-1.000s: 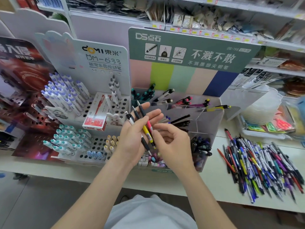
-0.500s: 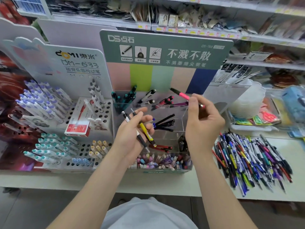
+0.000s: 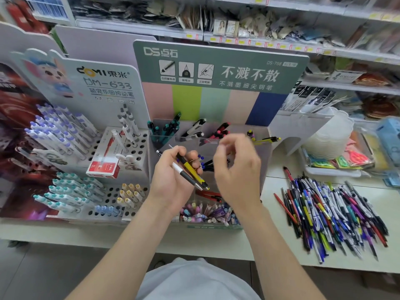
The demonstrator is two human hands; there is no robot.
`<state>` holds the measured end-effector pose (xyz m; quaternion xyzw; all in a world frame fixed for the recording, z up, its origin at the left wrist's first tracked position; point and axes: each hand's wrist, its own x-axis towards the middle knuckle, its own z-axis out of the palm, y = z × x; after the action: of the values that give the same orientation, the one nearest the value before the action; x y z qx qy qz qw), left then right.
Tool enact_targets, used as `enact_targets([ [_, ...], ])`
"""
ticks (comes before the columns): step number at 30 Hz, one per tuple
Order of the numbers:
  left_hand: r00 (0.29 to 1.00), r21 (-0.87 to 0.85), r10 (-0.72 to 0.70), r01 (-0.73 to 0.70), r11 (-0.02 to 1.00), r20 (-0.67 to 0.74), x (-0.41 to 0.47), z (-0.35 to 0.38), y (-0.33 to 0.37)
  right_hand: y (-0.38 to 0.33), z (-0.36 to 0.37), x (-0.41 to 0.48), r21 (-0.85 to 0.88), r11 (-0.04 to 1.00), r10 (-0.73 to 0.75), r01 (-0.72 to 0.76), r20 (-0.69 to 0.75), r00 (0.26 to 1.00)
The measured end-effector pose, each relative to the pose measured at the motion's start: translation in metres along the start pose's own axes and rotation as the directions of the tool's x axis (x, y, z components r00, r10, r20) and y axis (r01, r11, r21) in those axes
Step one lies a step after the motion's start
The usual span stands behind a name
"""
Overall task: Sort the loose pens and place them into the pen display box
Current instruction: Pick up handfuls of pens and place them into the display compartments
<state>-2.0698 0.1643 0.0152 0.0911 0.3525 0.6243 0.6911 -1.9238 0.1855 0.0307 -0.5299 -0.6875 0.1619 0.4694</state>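
Observation:
My left hand holds two pens over the clear pen display box: a yellow-and-black pen and a white-and-black pen. My right hand hovers just to the right of them, blurred, fingers loosely curled, with nothing in it. The box's back compartments hold green pens, white-black pens, pink pens and yellow pens. A big pile of loose pens lies on the counter at the right.
A white perforated pen stand with a red pen carton stands at the left. Clear trays with packets sit at the back right. Shelves of stationery run behind. The counter's front edge is near my body.
My right hand carried a pink pen from my left hand up to the box's back row, let it go there, and has come back empty beside my left hand. The camera shifted right.

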Motion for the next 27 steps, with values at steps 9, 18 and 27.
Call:
enact_targets([
  [9,0.999,0.137,0.050,-0.052,0.989,0.015,-0.003,0.008,-0.017,-0.001,-0.001,-0.049,0.521,0.646,0.519,-0.558,0.236,0.822],
  [18,0.997,0.279,-0.069,0.072,0.958,-0.022,0.002,0.025,-0.031,0.038,-0.052,0.012,0.256,0.954,0.276,-0.158,-0.534,0.799],
  [27,0.984,0.127,-0.177,0.175,0.976,0.003,-0.004,0.030,-0.041,0.074,-0.049,0.046,-0.278,0.943,0.167,-0.180,-0.070,0.983],
])
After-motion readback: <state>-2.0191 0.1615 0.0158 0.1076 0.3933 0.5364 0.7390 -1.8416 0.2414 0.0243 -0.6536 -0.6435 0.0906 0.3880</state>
